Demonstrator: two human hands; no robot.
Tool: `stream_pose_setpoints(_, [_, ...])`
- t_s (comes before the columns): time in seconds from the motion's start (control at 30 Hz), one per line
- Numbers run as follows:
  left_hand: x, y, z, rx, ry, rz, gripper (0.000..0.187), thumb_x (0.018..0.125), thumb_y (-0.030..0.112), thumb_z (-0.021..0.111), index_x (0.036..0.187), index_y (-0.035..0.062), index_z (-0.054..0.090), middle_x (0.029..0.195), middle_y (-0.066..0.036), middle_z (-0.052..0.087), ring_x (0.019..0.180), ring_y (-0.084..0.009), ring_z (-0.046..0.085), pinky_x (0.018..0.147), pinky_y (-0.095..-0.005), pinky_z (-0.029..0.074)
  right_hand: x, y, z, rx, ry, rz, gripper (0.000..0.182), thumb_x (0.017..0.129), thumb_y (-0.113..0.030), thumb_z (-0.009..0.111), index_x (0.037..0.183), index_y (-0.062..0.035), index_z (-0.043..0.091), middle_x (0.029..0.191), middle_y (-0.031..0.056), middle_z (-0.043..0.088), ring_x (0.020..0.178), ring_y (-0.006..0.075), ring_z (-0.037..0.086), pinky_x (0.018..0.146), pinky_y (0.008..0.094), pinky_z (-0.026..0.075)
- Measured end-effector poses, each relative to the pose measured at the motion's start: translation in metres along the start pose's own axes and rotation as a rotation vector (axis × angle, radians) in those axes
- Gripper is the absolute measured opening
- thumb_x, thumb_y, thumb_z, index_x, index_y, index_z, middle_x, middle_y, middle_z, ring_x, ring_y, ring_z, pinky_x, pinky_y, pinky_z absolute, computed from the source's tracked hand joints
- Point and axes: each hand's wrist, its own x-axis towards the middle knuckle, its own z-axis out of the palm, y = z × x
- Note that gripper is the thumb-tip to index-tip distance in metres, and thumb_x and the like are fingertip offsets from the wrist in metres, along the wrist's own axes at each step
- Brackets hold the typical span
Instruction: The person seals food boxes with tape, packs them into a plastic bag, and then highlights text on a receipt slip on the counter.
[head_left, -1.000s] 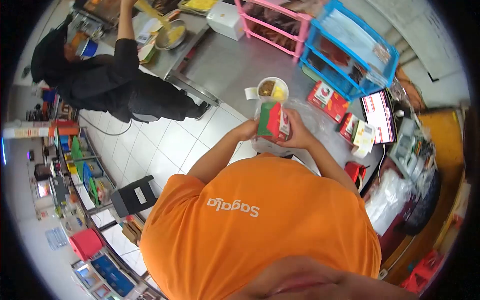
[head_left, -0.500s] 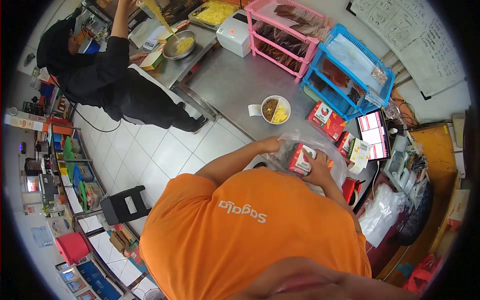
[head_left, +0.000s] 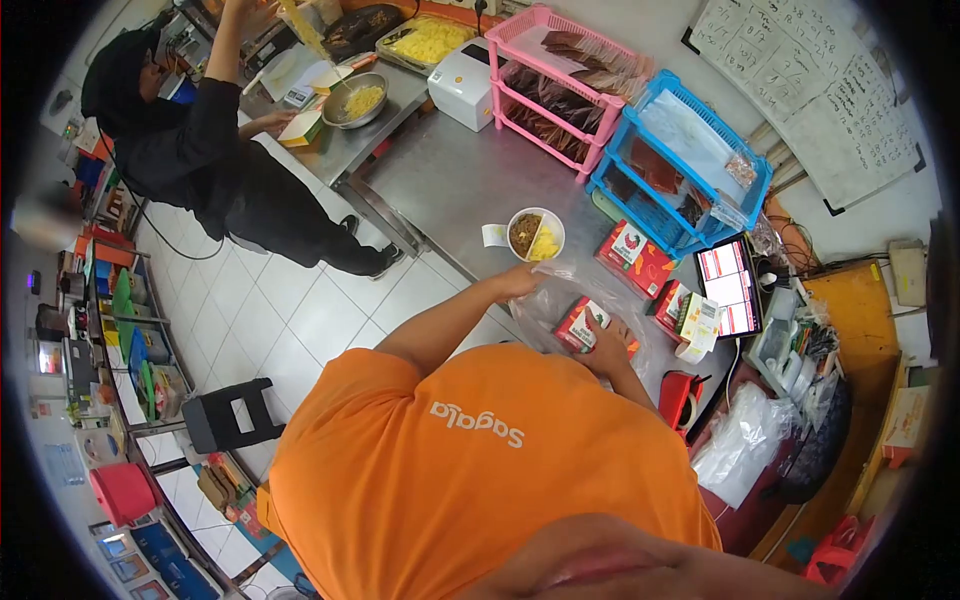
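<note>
Lowered right hand (head_left: 607,352) gripping carton (head_left: 582,325) inside bag (head_left: 560,295)

A red and white carton (head_left: 583,323) lies in a clear plastic bag (head_left: 560,290) on the grey steel worktop (head_left: 450,180), near a white bowl (head_left: 535,233) of brown and yellow food, a pink rack (head_left: 560,60), a blue rack (head_left: 690,140) and an orange shirt (head_left: 480,470).
</note>
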Motion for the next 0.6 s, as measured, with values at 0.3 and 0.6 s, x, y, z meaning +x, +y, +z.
stream_pose_setpoints(0.3, [-0.034, 0.016, -0.006, 0.025, -0.123, -0.202, 0.051, 0.086, 0.032, 0.058, 0.132, 0.0136, 0.043, 0.101, -0.009, 0.058, 0.082, -0.0159, 0.056, 0.061, -0.0325, 0.048, 0.020, -0.007, 0.014, 0.085, -0.037, -0.063, 0.099, 0.053, -0.047, 0.078, 0.140, -0.0312, 0.034, 0.133, 0.0271, 0.027, 0.124, 0.0441, 0.025, 0.099, 0.0523, 0.019])
stream_pose_setpoints(0.6, [-0.061, 0.049, 0.003, -0.018, 0.108, -0.060, 0.037, 0.089, 0.027, 0.056, 0.122, 0.0108, 0.053, 0.062, 0.004, 0.045, 0.051, -0.0071, 0.042, 0.045, -0.0234, 0.036, 0.051, -0.001, -0.119, 0.482, -0.009, -0.047, 0.034, 0.082, -0.038, 0.061, 0.071, -0.0058, 0.065, 0.056, 0.0132, 0.057, 0.052, 0.0266, 0.058, 0.054, 0.0390, 0.046])
